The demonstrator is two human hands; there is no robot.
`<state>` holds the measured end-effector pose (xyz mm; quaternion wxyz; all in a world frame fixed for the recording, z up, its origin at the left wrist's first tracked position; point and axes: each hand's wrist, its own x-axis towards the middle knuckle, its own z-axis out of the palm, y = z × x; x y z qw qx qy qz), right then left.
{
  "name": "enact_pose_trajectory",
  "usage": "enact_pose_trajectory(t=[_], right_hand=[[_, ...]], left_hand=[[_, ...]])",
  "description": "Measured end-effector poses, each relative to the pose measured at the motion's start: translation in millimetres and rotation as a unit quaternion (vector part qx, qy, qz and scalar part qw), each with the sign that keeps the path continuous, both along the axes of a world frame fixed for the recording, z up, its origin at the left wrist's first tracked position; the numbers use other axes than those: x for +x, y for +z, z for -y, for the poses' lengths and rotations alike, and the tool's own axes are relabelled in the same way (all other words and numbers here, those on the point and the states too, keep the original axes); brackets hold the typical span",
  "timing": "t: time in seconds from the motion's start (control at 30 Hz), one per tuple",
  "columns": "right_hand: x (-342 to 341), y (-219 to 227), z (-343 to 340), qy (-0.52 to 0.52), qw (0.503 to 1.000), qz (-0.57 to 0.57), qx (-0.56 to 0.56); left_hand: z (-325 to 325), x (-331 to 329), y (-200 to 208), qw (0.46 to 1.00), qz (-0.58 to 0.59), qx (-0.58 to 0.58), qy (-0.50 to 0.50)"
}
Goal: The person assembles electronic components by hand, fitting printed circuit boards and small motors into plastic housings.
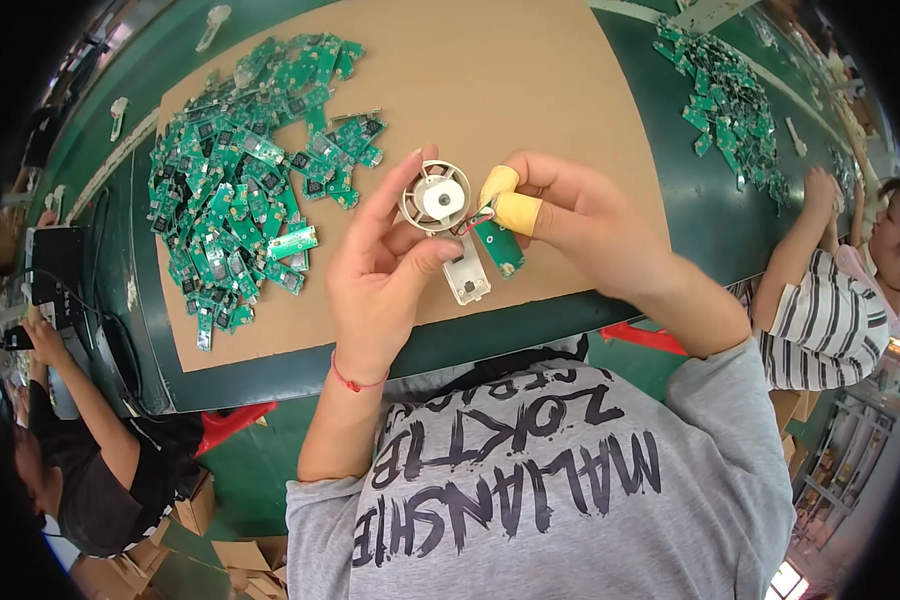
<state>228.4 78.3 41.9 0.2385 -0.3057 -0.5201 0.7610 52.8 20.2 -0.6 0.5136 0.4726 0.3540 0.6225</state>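
My left hand [382, 265] grips a white handheld fan housing [466, 278], its thumb on the handle just below the round caged head. A white disc sits in the middle of that head. Yellow covers wrap the thumb and forefinger of my right hand [580, 215], which pinches a small green circuit board [501, 250] beside the handle. Thin red and dark wires [478, 217] run between the fan head and the pinching fingertips. Just where the wires end is hidden by the fingers.
A large heap of green circuit boards [220, 200] covers the left of the brown cardboard sheet [530, 80]. Another board heap [725, 110] lies at the far right of the dark green table [695, 215]. Other people sit left and right; cables and a black device [60, 270] are at left.
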Motion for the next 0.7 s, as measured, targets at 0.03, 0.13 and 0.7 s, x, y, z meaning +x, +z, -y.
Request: enact_pose_trajectory(t=[0.03,0.13,0.7], right_hand=[[-1.3,-2.5,5.6,-0.013,1.0,-0.026,0.007],[-12.0,-16.0,18.5,-0.085,0.992,-0.033,0.092],[-16.7,-37.4,21.1,-0.148,0.902,0.124,0.385]], left_hand=[[0.6,1.1,1.1,0.999,-0.027,0.01,0.014],[0.9,9.0,5.9,0.998,-0.017,-0.011,0.054],[0.0,14.2,16.5,0.986,0.056,-0.134,0.077]])
